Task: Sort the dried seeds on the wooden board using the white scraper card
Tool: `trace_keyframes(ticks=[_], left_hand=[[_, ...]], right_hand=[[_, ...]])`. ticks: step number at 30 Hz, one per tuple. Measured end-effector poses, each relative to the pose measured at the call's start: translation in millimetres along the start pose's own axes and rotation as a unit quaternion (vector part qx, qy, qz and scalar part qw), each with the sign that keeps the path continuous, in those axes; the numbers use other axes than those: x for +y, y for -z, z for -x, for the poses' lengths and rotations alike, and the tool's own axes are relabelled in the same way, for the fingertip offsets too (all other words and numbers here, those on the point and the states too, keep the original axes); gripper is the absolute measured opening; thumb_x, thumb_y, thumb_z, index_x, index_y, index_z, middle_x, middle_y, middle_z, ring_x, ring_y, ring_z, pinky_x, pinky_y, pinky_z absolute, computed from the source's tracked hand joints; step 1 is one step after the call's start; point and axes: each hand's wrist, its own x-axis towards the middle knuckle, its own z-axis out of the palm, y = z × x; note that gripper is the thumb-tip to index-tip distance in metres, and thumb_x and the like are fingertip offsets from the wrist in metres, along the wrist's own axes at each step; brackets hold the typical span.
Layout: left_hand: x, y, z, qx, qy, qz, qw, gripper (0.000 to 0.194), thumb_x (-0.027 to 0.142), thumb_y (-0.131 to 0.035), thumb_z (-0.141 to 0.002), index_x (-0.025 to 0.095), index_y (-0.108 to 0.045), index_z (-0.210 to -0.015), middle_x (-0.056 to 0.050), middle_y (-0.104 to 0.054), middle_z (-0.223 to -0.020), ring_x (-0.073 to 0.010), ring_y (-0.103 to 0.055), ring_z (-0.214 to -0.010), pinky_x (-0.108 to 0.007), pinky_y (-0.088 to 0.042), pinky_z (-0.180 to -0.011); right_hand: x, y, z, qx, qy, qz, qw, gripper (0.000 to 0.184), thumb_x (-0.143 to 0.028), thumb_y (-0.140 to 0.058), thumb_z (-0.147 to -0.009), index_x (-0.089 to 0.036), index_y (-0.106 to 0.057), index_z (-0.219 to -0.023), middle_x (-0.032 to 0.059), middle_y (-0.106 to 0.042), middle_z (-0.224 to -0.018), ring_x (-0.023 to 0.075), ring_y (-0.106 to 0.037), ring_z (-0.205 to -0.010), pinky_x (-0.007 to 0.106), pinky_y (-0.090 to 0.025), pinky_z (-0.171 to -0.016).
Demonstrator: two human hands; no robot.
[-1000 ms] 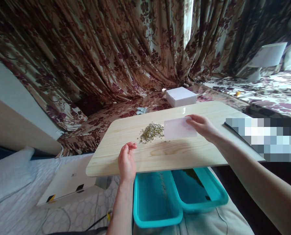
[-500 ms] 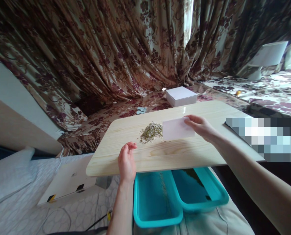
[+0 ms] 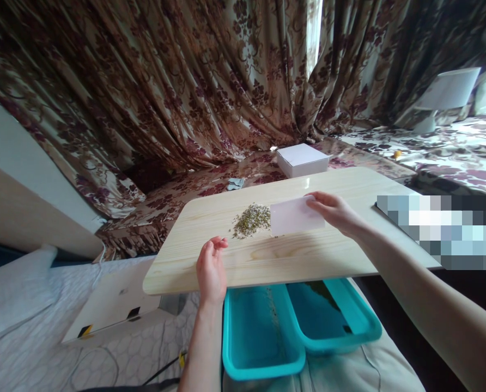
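A light wood-grain tabletop (image 3: pixel 284 261) lies before me, bearing a low heap of mixed small grains or seeds (image 3: pixel 251 220), greenish and whitish. My right hand (image 3: pixel 328 209) pinches the far right corner of a thin white card (image 3: pixel 294 216). The card's left edge meets the right side of the heap, and a few grains lie by its lower edge. At the near left of the heap is my left hand (image 3: pixel 212 269), over the table's front edge. Its fingers are loosely curled and I see nothing in them; they are apart from the grains.
Two turquoise tubs (image 3: pixel 263 373) sit below the table's front edge; dark material shows in the right one. Behind the table are a white box (image 3: pixel 303 158) and a small grey-blue cloth (image 3: pixel 235 184). A white carton (image 3: pixel 112 299) lies on the bed at left. A lamp (image 3: pixel 449 90) stands at right.
The white card has shifted very slightly left against the heap with my right hand. My left hand stays almost where it was.
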Motion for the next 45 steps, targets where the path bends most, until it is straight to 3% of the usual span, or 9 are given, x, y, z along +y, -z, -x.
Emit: trace_keyframes(ticks=[10, 15, 27, 36, 45], left_hand=[[1.2, 0.2, 0.1, 0.002, 0.003, 0.003, 1.000, 0.022, 0.038, -0.062, -0.080, 0.018, -0.069, -0.083, 0.000, -0.066, -0.071, -0.0152, -0.064, -0.087, -0.038, -0.041, -0.101], [1.0, 0.5, 0.5, -0.004, -0.005, -0.007, 1.000, 0.022, 0.039, -0.061, -0.080, 0.018, -0.069, -0.083, 0.000, -0.066, -0.071, -0.0161, -0.064, -0.088, -0.040, -0.041, -0.102], [1.0, 0.3, 0.5, -0.003, 0.000, 0.003, 1.000, 0.021, 0.038, -0.062, -0.080, 0.018, -0.069, -0.083, 0.000, -0.066, -0.070, -0.0150, -0.064, -0.087, -0.039, -0.041, -0.102], [0.0, 1.4, 0.0, -0.004, -0.003, 0.002, 1.000, 0.022, 0.039, -0.062, -0.080, 0.018, -0.069, -0.083, 0.000, -0.066, -0.070, -0.0149, -0.065, -0.087, -0.038, -0.041, -0.102], [0.9, 0.1, 0.6, -0.005, -0.001, 0.000, 1.000, 0.020, 0.038, -0.061, -0.081, 0.020, -0.069, -0.082, 0.001, -0.065, -0.070, -0.0148, -0.064, -0.088, -0.039, -0.040, -0.102]], right_hand=[[5.1, 13.5, -1.6, 0.026, -0.004, -0.010, 1.000, 0.025, -0.042, -0.072, -0.068, -0.022, -0.067, -0.080, 0.0007, -0.068, -0.075, 0.0147, -0.061, -0.067, 0.025, -0.048, -0.062], [8.4, 17.4, 1.5, 0.007, -0.020, -0.004, 1.000, 0.026, -0.043, -0.073, -0.067, -0.021, -0.067, -0.078, 0.0010, -0.068, -0.073, 0.0150, -0.061, -0.066, 0.026, -0.048, -0.062], [7.2, 3.5, 0.5, -0.030, -0.035, -0.011, 0.999, 0.034, -0.049, -0.073, -0.063, -0.020, -0.066, -0.081, 0.0024, -0.068, -0.077, 0.0169, -0.060, -0.070, 0.027, -0.046, -0.062], [7.5, -3.0, -8.5, -0.049, -0.037, -0.047, 0.997, 0.028, -0.041, -0.073, -0.064, -0.018, -0.065, -0.078, 0.0002, -0.065, -0.072, 0.0129, -0.057, -0.064, 0.023, -0.042, -0.057], [5.0, -10.4, -10.6, -0.086, -0.064, -0.015, 0.994, 0.026, -0.037, -0.074, -0.064, -0.017, -0.069, -0.080, 0.0017, -0.067, -0.071, 0.0138, -0.058, -0.063, 0.024, -0.041, -0.056]])
